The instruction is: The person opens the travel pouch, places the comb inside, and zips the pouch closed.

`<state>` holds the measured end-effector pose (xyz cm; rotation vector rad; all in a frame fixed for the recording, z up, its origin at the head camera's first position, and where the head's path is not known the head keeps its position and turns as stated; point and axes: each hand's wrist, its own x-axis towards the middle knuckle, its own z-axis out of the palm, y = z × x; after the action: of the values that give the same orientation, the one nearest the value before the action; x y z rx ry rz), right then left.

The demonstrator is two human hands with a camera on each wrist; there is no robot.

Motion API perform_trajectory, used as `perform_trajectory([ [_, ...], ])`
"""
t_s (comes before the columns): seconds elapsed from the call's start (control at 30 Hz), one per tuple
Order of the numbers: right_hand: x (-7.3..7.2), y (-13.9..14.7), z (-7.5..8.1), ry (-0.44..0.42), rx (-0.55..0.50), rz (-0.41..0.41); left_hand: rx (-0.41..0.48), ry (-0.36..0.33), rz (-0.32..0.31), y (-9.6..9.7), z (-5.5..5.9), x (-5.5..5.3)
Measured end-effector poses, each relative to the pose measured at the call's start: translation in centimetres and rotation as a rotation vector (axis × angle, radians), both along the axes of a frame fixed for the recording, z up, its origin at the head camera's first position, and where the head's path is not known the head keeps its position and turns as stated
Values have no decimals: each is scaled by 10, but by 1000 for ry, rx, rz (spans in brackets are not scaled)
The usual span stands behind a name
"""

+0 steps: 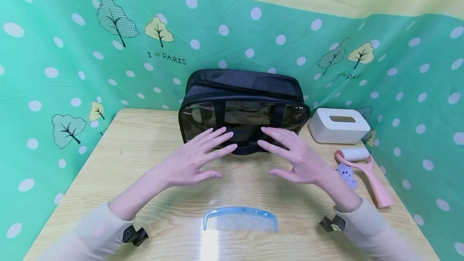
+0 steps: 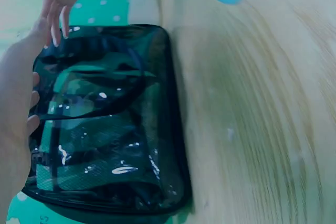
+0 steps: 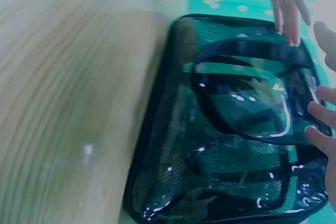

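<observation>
A black zip bag with a see-through front (image 1: 246,121) and dark straps stands upright at the back middle of the table. My left hand (image 1: 197,156) is spread in front of its left half, fingers straight and holding nothing. Facing it, my right hand (image 1: 297,156) hovers before the bag's right half, its fingers also extended with nothing in them. In the left wrist view the clear bag (image 2: 105,124) fills the left side; whether my fingertips touch it, I cannot tell. A blue comb (image 1: 241,218) lies near the front, between my forearms.
Along the right side are a white tissue box (image 1: 338,126), a pink-handled lint roller (image 1: 375,184) and a small purple toy (image 1: 346,175). Green dotted cloth (image 1: 217,47) hangs behind the wooden table (image 1: 134,144) and down both sides.
</observation>
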<state>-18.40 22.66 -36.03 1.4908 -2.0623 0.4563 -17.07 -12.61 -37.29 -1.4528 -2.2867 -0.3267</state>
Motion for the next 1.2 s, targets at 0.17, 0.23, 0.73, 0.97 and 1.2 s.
perform_trajectory([
  [0.17, -3, -2, 11, 8, -271, 54, 199, 81, -6, 8, 8, -6],
  [0.23, -3, -3, 16, -5, -383, 60, 278, 112, -11, 12, 12, -8],
  [0.73, -16, 15, 36, -304, -1129, 99, 670, 137, 108, 12, 23, -11],
  [0.97, -41, 34, 31, -504, -1296, 86, 818, 144, 253, 1, 17, -14],
  [1.2, -57, 46, 19, -697, -1359, 70, 909, 23, 442, -17, 9, -19],
])
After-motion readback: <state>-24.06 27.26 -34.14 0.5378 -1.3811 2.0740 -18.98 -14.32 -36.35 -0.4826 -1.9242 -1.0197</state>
